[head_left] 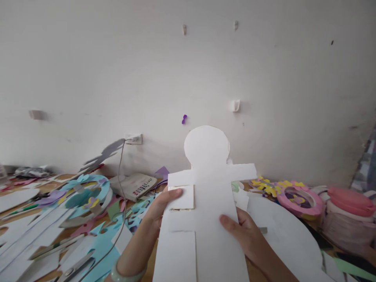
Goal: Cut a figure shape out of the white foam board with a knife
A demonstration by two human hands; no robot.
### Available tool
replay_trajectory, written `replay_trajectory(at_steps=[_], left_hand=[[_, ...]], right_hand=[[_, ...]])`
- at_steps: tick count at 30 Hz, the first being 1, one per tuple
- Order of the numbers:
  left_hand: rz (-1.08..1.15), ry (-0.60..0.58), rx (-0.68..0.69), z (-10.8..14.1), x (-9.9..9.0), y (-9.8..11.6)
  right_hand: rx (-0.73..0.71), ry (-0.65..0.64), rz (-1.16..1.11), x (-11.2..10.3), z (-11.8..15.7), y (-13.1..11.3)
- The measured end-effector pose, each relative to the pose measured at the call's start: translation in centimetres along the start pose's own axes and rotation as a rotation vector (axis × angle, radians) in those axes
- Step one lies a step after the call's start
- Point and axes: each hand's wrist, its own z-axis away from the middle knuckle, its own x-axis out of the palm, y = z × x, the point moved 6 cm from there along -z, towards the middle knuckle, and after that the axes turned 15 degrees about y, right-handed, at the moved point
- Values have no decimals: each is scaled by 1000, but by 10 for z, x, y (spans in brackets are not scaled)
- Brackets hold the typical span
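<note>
A white figure-shaped cutout (211, 203), with a rounded top and two short side arms, stands upright before me. My left hand (166, 201) is closed on its left side, the thumb pressing on a small white square piece (188, 197) that lies against the cutout. Below that square, a longer white rectangular piece (182, 254) lies against the same side. On the right edge, my right hand (242, 229) pinches the cutout, its thumb in front and the other fingers mostly hidden behind. The cutout's lower end runs out of view.
Scissors (78, 268), blue paper scraps (101, 250) and a decorated blue ring (102, 184) lie at left. A thin cable (120, 176) rises to a wall socket (134, 138) near a telephone (135, 186). Rightward are a white disc (288, 231), a pink ring (315, 201) and a pink-lidded jar (349, 215).
</note>
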Motion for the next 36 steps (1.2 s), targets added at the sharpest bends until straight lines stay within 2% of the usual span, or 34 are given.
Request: replay_trajectory(at_steps=[3, 8, 13, 15, 18, 22, 28, 32, 36], left_hand=[[-126, 80, 61, 0, -4, 15], [-302, 327, 287, 16, -12, 49], [-473, 487, 408, 32, -10, 51], [-526, 514, 456, 34, -10, 50], [-437, 437, 411, 28, -9, 45], [-317, 312, 300, 22, -5, 38], [-91, 112, 44, 23, 14, 16], [-1, 58, -70, 18, 17, 2], [28, 83, -112, 8, 9, -7]], right_hand=[[-37, 20, 90, 0, 0, -3], [-108, 36, 230, 8, 11, -10], [-127, 89, 247, 12, 20, -5], [-98, 101, 212, 13, 21, -1], [-26, 87, 145, 13, 21, 1], [145, 86, -24, 12, 17, -8], [236, -19, -269, 15, -1, -18], [239, -24, -322, 9, -10, -11], [228, -8, -277, 8, -11, -8]])
